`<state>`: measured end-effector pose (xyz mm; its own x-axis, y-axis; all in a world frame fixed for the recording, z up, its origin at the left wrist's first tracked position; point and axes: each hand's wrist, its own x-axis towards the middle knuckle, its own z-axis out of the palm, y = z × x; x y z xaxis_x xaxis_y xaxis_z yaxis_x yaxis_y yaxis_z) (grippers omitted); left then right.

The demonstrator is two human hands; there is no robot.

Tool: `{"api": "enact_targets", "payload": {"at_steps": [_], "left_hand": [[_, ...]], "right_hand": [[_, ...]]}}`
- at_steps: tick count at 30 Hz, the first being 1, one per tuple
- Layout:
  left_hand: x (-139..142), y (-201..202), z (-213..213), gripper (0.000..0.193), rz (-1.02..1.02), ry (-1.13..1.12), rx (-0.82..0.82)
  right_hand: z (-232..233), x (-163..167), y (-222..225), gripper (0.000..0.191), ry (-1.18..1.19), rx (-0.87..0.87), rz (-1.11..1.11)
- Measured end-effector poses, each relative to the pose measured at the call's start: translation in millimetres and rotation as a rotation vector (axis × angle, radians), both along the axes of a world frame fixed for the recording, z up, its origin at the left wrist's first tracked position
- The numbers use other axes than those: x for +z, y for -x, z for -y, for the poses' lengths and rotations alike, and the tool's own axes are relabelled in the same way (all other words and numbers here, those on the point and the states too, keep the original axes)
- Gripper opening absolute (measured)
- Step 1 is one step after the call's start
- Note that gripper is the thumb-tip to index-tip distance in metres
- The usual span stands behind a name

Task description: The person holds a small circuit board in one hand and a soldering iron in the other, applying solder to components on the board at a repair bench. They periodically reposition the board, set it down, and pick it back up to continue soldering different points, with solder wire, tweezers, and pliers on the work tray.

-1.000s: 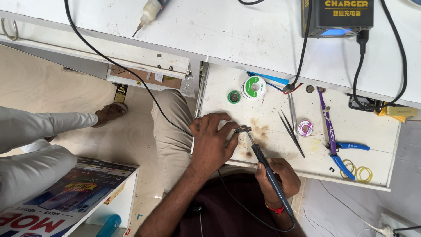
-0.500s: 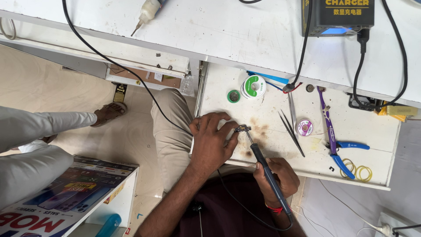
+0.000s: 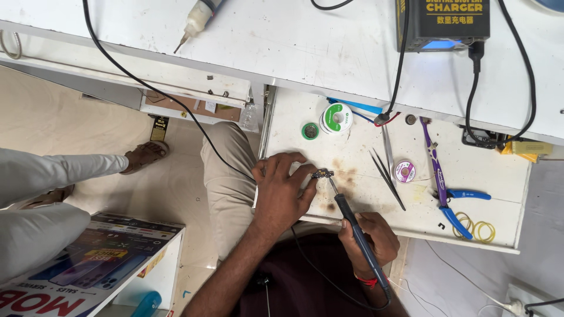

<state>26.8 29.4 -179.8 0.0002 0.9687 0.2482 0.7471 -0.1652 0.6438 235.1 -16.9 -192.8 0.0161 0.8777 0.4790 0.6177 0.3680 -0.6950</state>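
Observation:
My left hand [image 3: 281, 191] rests on the white pull-out tray [image 3: 499, 229] and pinches a small dark electronic part [image 3: 322, 174] between thumb and fingers. My right hand [image 3: 367, 238] grips a black soldering iron [image 3: 352, 226] near the tray's front edge. The iron's thin tip points up and left, touching or almost touching the small part. A black cable runs from the iron's rear end past my wrist.
On the tray lie a solder spool [image 3: 336, 117], a small green tin [image 3: 310, 130], tweezers [image 3: 388, 170], a solder-wick reel [image 3: 405, 171], blue-and-purple pliers [image 3: 443, 188] and yellow rubber bands [image 3: 477, 229]. A black charger box [image 3: 443, 23] and a glue bottle [image 3: 197, 17] sit on the bench above. Another person's sandalled foot [image 3: 144, 155] is at left.
The hands and the iron have kept their positions; the tip stays at the small part.

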Motion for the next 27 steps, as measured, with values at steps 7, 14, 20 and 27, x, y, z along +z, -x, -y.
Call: {"api": "enact_targets", "payload": {"at_steps": [7, 14, 20, 27], "left_hand": [[0.3, 0.1, 0.6, 0.026, 0.0, 0.006, 0.001], [-2.6, -0.6, 0.2, 0.025, -0.007, 0.019, -0.002], [-3.6, -0.6, 0.6, 0.025, -0.026, 0.02, -0.008], [-3.3, -0.5, 0.9, 0.026, -0.011, 0.003, -0.005]], "right_hand": [[-0.8, -2.3, -0.6, 0.026, 0.001, 0.02, 0.023], [-1.2, -4.6, -1.7, 0.026, -0.002, 0.026, 0.017], [-2.8, -5.0, -0.2, 0.025, -0.02, 0.025, 0.004], [-0.4, 0.7, 0.7, 0.023, -0.009, 0.022, -0.05]]}}
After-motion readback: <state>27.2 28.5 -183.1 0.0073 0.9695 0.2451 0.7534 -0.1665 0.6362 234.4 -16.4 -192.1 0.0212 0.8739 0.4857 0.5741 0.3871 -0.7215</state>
